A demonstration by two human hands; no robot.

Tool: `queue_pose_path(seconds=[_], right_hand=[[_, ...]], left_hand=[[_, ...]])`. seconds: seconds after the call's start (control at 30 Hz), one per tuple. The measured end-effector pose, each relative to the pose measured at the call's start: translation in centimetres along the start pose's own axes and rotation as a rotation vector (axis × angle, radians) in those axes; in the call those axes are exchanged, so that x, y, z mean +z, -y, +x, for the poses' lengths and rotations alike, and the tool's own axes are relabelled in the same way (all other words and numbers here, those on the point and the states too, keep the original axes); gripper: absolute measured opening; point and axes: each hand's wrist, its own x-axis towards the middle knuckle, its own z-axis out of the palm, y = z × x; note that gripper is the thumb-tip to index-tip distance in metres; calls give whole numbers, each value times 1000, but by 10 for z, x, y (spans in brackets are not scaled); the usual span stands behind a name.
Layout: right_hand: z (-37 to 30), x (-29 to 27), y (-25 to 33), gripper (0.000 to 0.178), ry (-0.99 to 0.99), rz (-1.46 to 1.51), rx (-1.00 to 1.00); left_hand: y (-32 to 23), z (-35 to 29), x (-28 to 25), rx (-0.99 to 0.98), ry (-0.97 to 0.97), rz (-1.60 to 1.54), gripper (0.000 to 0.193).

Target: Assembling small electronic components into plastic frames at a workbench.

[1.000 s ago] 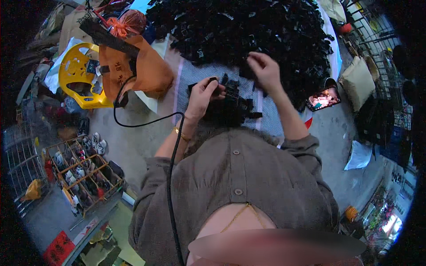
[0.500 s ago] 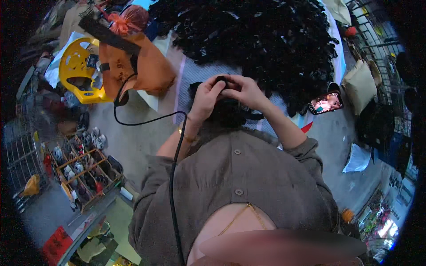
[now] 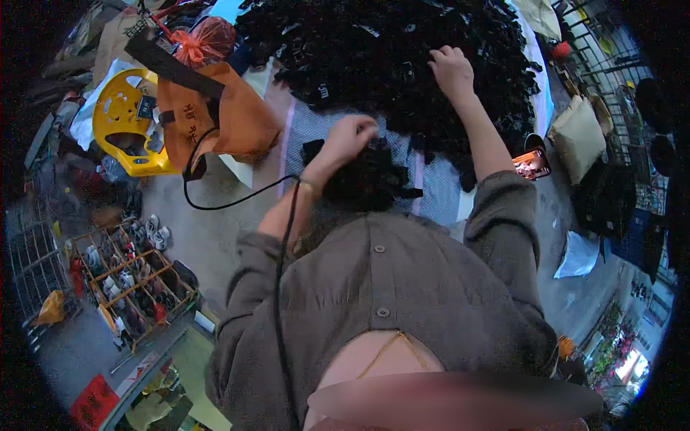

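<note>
Looks far from finished, judging by the large pile of black pieces [image 3: 345,50] across the top of the frame against the much smaller black heap [image 3: 366,179] at the centre, though without any clear sign of which count as done. Reaches with the right hand [image 3: 454,72] over the pile, right of upper centre, fingers bent just above or touching pieces; curls the left hand [image 3: 350,138] beside the heap's upper edge, impossible to tell in either whether clamped on anything.
</note>
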Motion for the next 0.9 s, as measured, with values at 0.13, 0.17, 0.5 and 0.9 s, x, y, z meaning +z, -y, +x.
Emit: queue_pose_path(seconds=[0.13,0.17,0.5,0.9], right_hand=[[-7,-10,6,27,-68,298,151],[-13,-17,8,26,-131,562,263],[-128,-39,67,26,273,1944,1022],[-118,-80,109,36,273,1411,443]], left_hand=[[18,42,17,-200,-350,304,31],[17,49,18,-250,-259,380,32],[40,51,30,-122,-277,638,18],[-39,-29,1,-306,-43,-511,30]])
